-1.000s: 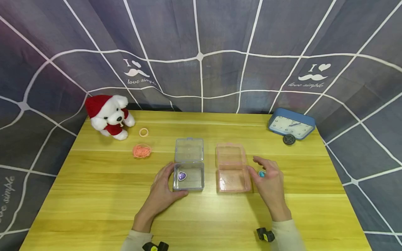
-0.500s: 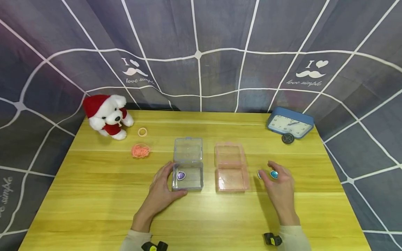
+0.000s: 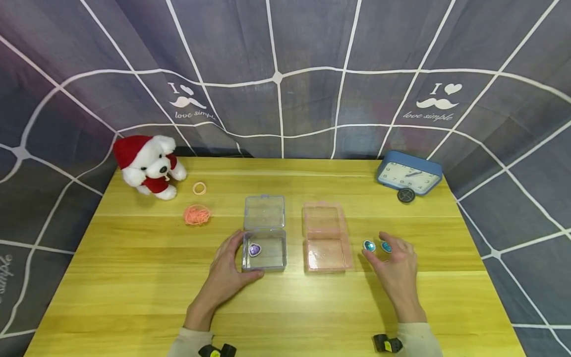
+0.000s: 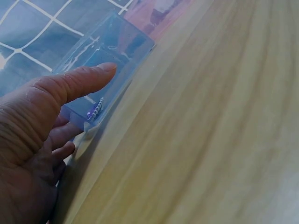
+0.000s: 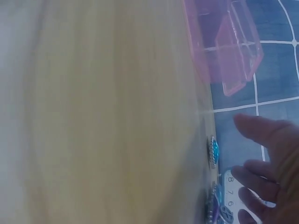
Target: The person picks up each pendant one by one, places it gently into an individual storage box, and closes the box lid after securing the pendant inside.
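My left hand holds the near left corner of a clear bluish plastic box, thumb along its front wall and fingers at its left side. The lid stands open at the back, and a purple heart-shaped gem with a beaded rim lies inside. To the right, an open pink plastic box has nothing in it. My right hand is low over two blue gems, thumb and fingers apart and holding nothing. One blue gem shows by the thumb tip; the other blue gem lies close to the fingers.
At the back left sits a white plush dog in red. A small beige ring and a bundle of orange string lie before it. A blue clock stands back right, a dark round disc at its front.
My right hand has moved right, from beside the pink box to over the blue gems, and both gems now show. The left hand stays on the bluish box.
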A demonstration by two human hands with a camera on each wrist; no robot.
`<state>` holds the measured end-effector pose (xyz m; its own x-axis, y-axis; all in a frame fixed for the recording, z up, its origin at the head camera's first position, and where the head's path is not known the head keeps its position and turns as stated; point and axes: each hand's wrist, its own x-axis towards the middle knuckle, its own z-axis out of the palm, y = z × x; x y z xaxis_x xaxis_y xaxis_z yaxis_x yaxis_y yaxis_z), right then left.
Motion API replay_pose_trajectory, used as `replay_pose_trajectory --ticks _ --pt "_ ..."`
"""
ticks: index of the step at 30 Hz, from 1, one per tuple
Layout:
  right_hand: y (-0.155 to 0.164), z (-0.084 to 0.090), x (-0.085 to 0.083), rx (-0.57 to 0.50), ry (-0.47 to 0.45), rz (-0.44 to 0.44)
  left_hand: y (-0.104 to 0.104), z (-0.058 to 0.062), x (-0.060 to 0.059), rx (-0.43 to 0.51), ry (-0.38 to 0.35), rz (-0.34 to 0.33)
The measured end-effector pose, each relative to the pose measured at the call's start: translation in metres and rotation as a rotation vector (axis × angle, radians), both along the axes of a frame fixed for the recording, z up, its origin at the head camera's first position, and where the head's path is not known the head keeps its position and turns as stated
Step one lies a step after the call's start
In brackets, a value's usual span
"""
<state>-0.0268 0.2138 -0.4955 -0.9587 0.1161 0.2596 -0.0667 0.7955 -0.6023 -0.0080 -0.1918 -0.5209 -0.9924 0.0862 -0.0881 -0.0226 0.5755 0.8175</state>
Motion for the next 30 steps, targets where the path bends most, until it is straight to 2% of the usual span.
replay_pose_trajectory --ticks 11,19,30 --pt "-0.001 -0.008 -0.002 0.082 -0.084 0.002 -0.001 0.000 0.001 -0.003 0.009 0.000" --pt "-0.001 -0.015 -0.002 0.078 -0.082 0.011 0.000 -0.001 0.000 -0.006 -0.002 -0.003" --pt "-0.003 -0.015 -0.005 0.072 -0.064 0.019 0.000 0.000 0.001 -0.003 -0.013 -0.003"
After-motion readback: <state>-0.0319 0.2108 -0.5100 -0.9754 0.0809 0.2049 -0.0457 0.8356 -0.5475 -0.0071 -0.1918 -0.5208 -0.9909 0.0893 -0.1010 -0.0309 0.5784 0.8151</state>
